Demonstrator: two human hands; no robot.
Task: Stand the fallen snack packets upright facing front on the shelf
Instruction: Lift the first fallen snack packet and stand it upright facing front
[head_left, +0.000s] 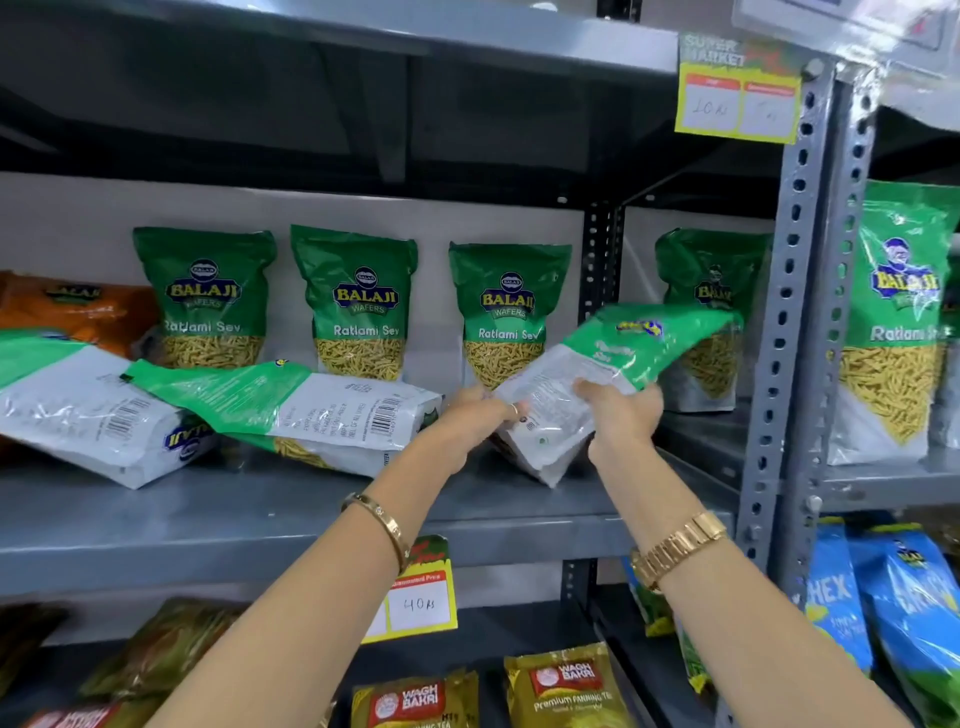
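Gripping tilted green-and-white plastic snack packet (587, 384), back side showing, both hands: left hand (475, 415), right hand (621, 410), above grey metal shelf (260, 525). Risk: slippery film slides, packet topples upright green packet (506, 306) behind.

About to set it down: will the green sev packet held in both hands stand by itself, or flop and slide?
The held packet looks soft and glossy, so it may sag and slip between the left hand and right hand. The standing packets rest on flat bottoms, so it probably stands if set squarely. The fallen packets suggest it tips easily.
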